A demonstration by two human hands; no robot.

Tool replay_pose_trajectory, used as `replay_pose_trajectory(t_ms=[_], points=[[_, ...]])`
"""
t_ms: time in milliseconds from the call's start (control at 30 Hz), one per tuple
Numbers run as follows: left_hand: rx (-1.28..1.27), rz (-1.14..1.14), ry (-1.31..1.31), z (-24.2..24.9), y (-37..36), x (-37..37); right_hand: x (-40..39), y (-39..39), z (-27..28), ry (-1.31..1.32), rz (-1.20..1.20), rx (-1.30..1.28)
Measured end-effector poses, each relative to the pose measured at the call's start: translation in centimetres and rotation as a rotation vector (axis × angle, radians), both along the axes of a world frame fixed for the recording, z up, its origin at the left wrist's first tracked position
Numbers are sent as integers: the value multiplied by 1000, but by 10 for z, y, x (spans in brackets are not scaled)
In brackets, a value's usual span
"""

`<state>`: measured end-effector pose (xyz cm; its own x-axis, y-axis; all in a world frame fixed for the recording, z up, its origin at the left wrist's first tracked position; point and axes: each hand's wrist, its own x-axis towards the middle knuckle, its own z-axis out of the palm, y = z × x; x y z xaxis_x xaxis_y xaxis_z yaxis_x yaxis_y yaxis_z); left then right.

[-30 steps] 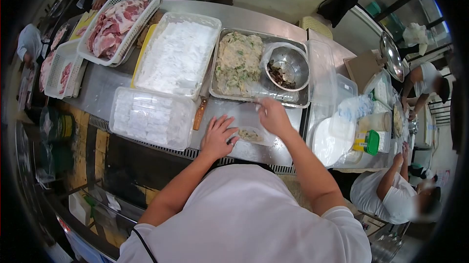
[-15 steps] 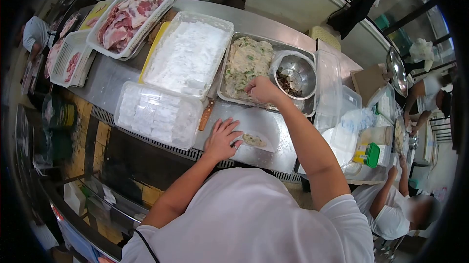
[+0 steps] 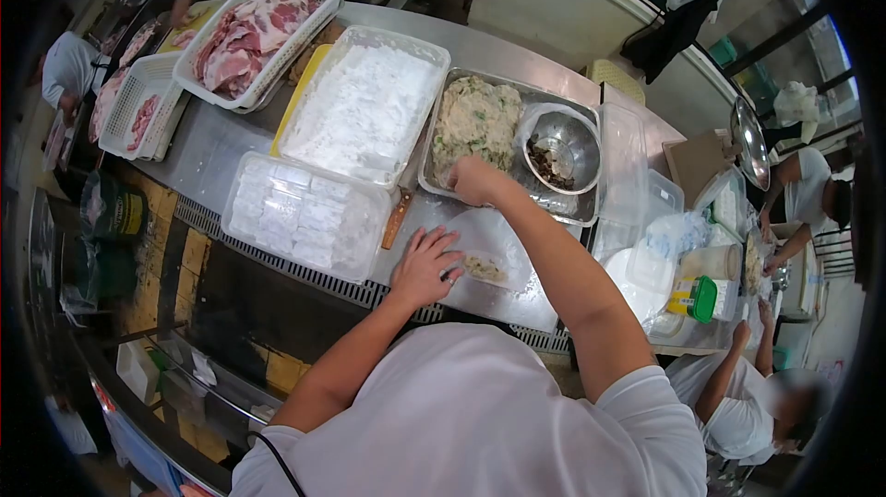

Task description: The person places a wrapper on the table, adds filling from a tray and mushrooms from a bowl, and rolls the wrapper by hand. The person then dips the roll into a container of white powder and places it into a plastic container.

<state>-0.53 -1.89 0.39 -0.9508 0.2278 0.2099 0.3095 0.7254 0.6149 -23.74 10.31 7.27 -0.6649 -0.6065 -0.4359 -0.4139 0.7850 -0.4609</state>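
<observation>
My left hand (image 3: 426,268) lies on the steel table with its fingers spread, at the left edge of a thin white sheet (image 3: 506,237). On that sheet rests a small strip of pale filling (image 3: 484,267) with green bits. My right hand (image 3: 479,182) is curled at the near edge of a metal tray (image 3: 591,215), against a mound of pale, green-flecked filling (image 3: 478,119). Its fingertips are hidden, so whatever they grip does not show. Inside the same tray, a steel bowl (image 3: 583,157) with dark brown pieces stands right of the mound.
Left of the tray are a tub of white powder (image 3: 355,100), a lidded box of white pieces (image 3: 305,220) and a wooden handle (image 3: 396,223). Baskets of raw meat (image 3: 254,35) stand farther left. Plastic containers (image 3: 620,155) and a co-worker (image 3: 729,405) are to the right.
My right hand has shifted slightly left and down along the tray's near edge, its fingers more curled. My left hand stays by the sheet. The whole view has shifted a little.
</observation>
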Motion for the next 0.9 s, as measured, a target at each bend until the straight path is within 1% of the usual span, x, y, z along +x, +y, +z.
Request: replay_pose_trajectory(t_ms=[67,167,267,367,467,567,667,767,867,900], points=[[-1,-2,0,0,-1,-1,0,0,-5,33,25,-13],[6,-7,8,-2,-1,0,-7,-4,9,-46,-38,-102],[-7,-7,11,-2,-1,0,-4,-12,7,38,-93,-225],[-16,-9,9,-4,-1,1,-9,-26,-9,85,122,-30],[-12,-13,4,-6,-2,1,1,-38,14,113,167,17],[-12,-16,-8,-6,-2,1,-7,-45,13,84,141,68],[-6,-12,8,-9,-2,1,-6,-47,1,142,154,109],[-1,-14,6,-11,-2,1,4,-47,10,168,241,168],[-3,-17,9,-10,-2,1,-2,-47,29,38,190,252],[-4,-16,8,-9,-2,1,0,-44,33,63,223,247]])
